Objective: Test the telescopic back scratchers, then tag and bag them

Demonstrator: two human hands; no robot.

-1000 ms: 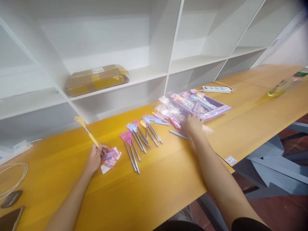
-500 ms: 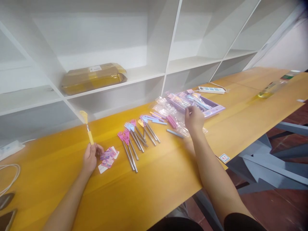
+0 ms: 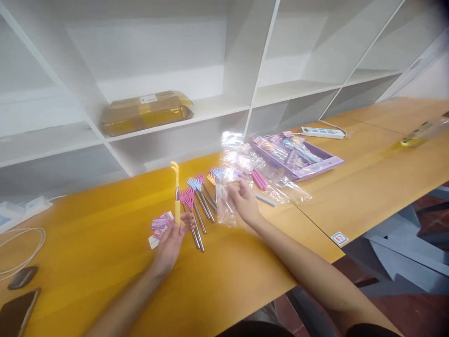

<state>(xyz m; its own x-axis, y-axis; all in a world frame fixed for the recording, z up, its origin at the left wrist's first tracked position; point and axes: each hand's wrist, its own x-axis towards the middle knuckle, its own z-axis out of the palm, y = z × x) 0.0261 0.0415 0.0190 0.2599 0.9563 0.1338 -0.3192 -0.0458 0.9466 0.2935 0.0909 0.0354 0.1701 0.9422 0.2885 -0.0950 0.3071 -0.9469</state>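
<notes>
My left hand (image 3: 170,243) is closed around the yellow handle of a small back scratcher (image 3: 177,206), holding it upright with its claw head on top. Between the fingers of my right hand (image 3: 243,201) is a clear plastic bag (image 3: 226,201), which hangs over part of the row of scratchers. That row of metal-stemmed back scratchers (image 3: 196,208) with pink, blue and yellow hand-shaped heads lies between my hands. Purple printed cards (image 3: 162,224) lie in a loose pile left of my left hand. Pink handle sleeves (image 3: 258,179) and a blue tube (image 3: 265,200) rest beyond my right hand.
A purple box (image 3: 326,164) holds several wrapped scratchers, with more clear bags beside it. Behind it is a power strip (image 3: 322,133). A taped parcel (image 3: 147,114) sits on the white shelf. A phone (image 3: 17,313) and a dark mouse-like object (image 3: 23,277) lie at left; a bottle (image 3: 426,132) is far right.
My right hand has come left from near the purple box, now with a clear bag in it. My left hand has moved right with the yellow scratcher, which has turned sideways. The view has shifted slightly.
</notes>
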